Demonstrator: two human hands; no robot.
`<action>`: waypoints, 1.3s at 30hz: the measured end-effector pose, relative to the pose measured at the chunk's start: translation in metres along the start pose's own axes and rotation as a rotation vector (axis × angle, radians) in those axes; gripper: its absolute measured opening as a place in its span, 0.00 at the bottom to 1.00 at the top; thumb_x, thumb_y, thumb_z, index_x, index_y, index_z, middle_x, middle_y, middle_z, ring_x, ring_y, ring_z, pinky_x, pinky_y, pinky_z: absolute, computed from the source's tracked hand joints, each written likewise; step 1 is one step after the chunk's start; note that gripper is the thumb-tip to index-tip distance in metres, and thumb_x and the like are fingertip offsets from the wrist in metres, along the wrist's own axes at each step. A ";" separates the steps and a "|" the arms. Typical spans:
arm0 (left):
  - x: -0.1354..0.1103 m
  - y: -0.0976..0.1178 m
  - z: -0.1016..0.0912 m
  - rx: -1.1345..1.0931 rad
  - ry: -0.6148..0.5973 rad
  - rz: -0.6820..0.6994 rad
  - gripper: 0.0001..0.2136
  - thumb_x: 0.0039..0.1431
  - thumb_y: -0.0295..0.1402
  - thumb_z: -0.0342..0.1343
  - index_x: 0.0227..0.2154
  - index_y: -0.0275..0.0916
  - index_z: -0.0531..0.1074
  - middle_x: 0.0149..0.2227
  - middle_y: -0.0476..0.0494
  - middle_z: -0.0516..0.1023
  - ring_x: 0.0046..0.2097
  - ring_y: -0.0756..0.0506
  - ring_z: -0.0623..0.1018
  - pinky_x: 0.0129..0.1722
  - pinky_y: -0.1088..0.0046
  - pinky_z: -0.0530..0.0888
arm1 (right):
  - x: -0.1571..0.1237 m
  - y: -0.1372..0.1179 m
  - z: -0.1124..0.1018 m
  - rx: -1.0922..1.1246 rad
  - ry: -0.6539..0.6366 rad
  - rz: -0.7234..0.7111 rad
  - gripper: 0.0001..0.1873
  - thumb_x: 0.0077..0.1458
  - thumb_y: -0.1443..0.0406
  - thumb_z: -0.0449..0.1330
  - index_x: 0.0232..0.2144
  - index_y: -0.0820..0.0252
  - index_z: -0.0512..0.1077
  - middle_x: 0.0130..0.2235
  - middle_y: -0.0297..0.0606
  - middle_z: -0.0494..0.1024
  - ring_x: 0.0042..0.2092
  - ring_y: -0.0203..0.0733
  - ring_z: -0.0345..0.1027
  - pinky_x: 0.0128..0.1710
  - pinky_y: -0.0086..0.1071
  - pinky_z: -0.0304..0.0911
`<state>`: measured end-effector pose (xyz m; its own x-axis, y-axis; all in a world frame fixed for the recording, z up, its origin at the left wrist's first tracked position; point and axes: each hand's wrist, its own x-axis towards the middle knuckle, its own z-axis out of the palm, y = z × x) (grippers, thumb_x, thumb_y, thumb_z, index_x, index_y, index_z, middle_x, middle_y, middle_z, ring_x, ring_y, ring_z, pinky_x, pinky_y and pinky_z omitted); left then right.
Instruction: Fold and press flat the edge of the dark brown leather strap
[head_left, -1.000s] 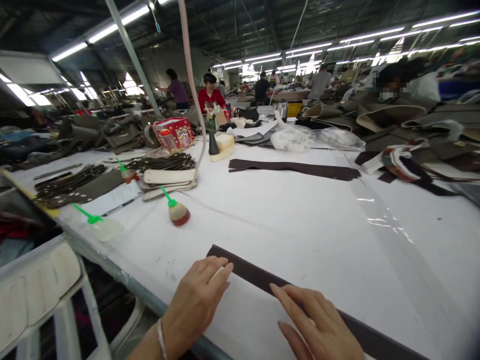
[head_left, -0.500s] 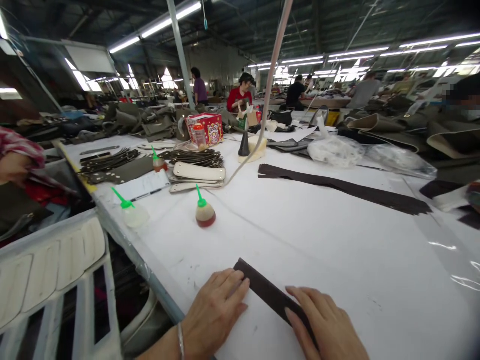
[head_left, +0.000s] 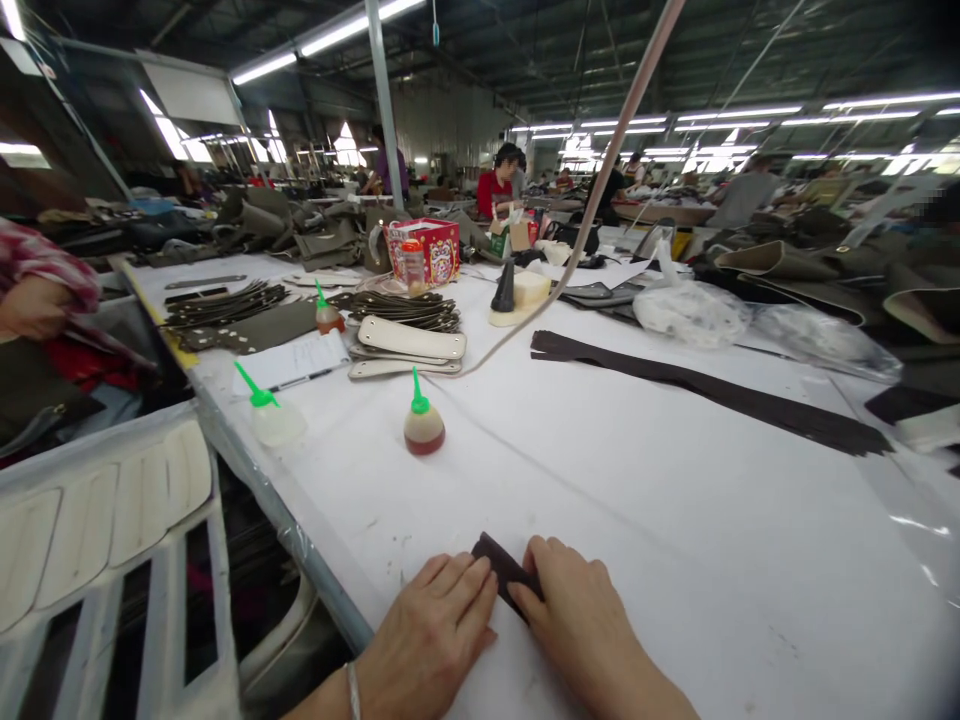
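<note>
A short dark brown strip of fabric or leather (head_left: pixel 492 552) lies slantwise on the white table in front of me. My left hand (head_left: pixel 439 628) rests flat at the left edge of the strip, fingers stretched side by side and fingertips touching it. Across the strip's other side, my right hand (head_left: pixel 577 620) grips it between thumb and bent fingers, close to the far end. The near part of the strip is hidden under my right hand. Beyond my hands stands a squeeze bottle (head_left: pixel 424 432) with a green nozzle and reddish-brown liquid.
More dark strips (head_left: pixel 705 392) lie on the right. Left are a clear squeeze bottle (head_left: pixel 277 420), a notepad (head_left: pixel 307 358) with a pen, and pale straps (head_left: pixel 411 340). A hose (head_left: pixel 592 215) hangs over the table (head_left: pixel 660 510). A rack (head_left: pixel 161 590) with pale pieces adjoins the left edge. Co-workers sit around.
My right hand has slid along the strip towards its far end, up beside my left hand. My left hand stays at nearly the same place. The view has shifted slightly.
</note>
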<state>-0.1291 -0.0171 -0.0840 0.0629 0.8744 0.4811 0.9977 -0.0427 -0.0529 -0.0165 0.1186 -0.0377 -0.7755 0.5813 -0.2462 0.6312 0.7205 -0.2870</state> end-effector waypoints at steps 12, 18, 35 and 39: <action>0.008 -0.021 -0.010 -0.461 -0.033 -0.552 0.08 0.61 0.24 0.47 0.34 0.39 0.70 0.36 0.46 0.73 0.39 0.45 0.72 0.40 0.63 0.73 | 0.007 -0.004 0.011 0.146 0.078 -0.101 0.08 0.56 0.74 0.55 0.32 0.57 0.67 0.34 0.33 0.73 0.39 0.49 0.63 0.40 0.42 0.51; 0.035 -0.034 -0.007 -0.528 -0.142 -0.805 0.04 0.56 0.24 0.51 0.30 0.39 0.67 0.34 0.47 0.69 0.40 0.44 0.68 0.41 0.63 0.67 | 0.002 -0.004 0.014 0.121 0.101 -0.103 0.08 0.57 0.74 0.54 0.34 0.57 0.67 0.36 0.35 0.73 0.41 0.51 0.63 0.41 0.45 0.52; -0.045 -0.047 -0.120 -0.644 -0.667 -0.931 0.10 0.60 0.38 0.44 0.26 0.40 0.60 0.28 0.52 0.67 0.31 0.48 0.66 0.31 0.71 0.60 | -0.002 -0.008 0.003 0.080 0.060 -0.091 0.07 0.57 0.74 0.55 0.36 0.59 0.69 0.38 0.39 0.74 0.44 0.52 0.63 0.44 0.46 0.54; -0.021 -0.045 -0.092 -0.612 -0.394 -0.939 0.05 0.58 0.34 0.47 0.29 0.41 0.66 0.28 0.52 0.68 0.32 0.48 0.69 0.32 0.72 0.63 | -0.004 -0.010 0.004 0.060 0.053 -0.093 0.07 0.58 0.73 0.55 0.37 0.59 0.69 0.39 0.39 0.74 0.44 0.52 0.63 0.44 0.46 0.54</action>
<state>-0.1731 -0.0782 -0.0116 -0.6054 0.7704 -0.2002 0.5020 0.5647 0.6551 -0.0197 0.1076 -0.0371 -0.8294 0.5331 -0.1670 0.5545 0.7495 -0.3616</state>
